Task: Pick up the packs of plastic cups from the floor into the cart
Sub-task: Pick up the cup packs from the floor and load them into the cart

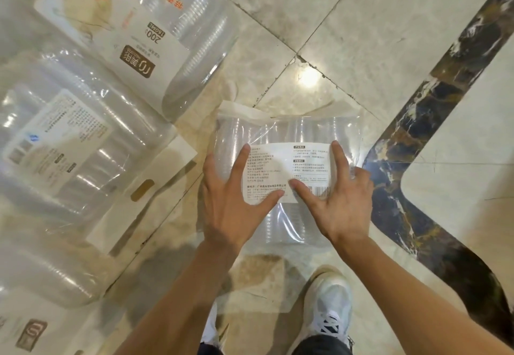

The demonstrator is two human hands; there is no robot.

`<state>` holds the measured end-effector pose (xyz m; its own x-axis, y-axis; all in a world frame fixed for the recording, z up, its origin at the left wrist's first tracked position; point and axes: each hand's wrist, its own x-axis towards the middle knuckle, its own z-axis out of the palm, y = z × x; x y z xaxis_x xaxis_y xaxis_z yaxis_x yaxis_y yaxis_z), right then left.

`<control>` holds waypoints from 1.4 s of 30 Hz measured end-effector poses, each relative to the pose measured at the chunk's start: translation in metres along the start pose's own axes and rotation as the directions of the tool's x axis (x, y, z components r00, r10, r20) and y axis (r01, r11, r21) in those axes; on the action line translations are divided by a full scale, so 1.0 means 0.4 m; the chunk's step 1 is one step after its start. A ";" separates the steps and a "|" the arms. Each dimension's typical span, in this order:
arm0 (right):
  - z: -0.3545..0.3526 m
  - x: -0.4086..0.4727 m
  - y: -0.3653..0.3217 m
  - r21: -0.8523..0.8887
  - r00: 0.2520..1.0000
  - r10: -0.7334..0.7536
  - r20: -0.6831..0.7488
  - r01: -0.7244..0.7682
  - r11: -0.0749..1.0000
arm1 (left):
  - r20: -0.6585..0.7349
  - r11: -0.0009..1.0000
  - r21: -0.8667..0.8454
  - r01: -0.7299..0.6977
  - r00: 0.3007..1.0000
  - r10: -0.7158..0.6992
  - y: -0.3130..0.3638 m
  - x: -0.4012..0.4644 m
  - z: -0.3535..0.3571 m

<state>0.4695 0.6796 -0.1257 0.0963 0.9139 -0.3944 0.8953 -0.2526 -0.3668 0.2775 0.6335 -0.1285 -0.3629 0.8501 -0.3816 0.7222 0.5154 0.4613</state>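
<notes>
A person in white sneakers (329,301) bends over a marble floor (361,34), left hand (232,201) and right hand (340,201) spread flat, fingers near straight, pressing the two sides of a clear pack (289,132) lying between them; nothing is curled round it yet. The slick wrap and loose cups inside look likely to slide or buckle if squeezed only by flat palms. More packs (69,146) wait just left and beyond on the floor; the cart is out of view.
</notes>
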 end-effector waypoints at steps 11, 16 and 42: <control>-0.447 -0.189 -0.136 0.093 0.989 0.127 -0.069 -0.121 0.988 | 0.034 0.984 0.050 -0.170 0.985 0.168 0.314 -0.141 -0.396; -0.850 -0.285 -0.256 0.200 0.969 0.185 -0.166 -0.150 0.968 | 0.013 0.962 -0.019 -0.273 0.962 0.273 0.611 -0.224 -0.713; -1.787 -1.538 -0.449 0.514 0.353 0.755 -0.553 -0.568 0.642 | 0.317 0.390 -0.119 -0.913 0.337 0.887 1.249 -1.222 -1.584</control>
<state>0.5603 0.3897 0.7851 0.9503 0.3075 0.0497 0.2967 -0.8451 -0.4447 0.4426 0.5442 0.7962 0.7045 0.7092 0.0267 0.5428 -0.5627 0.6235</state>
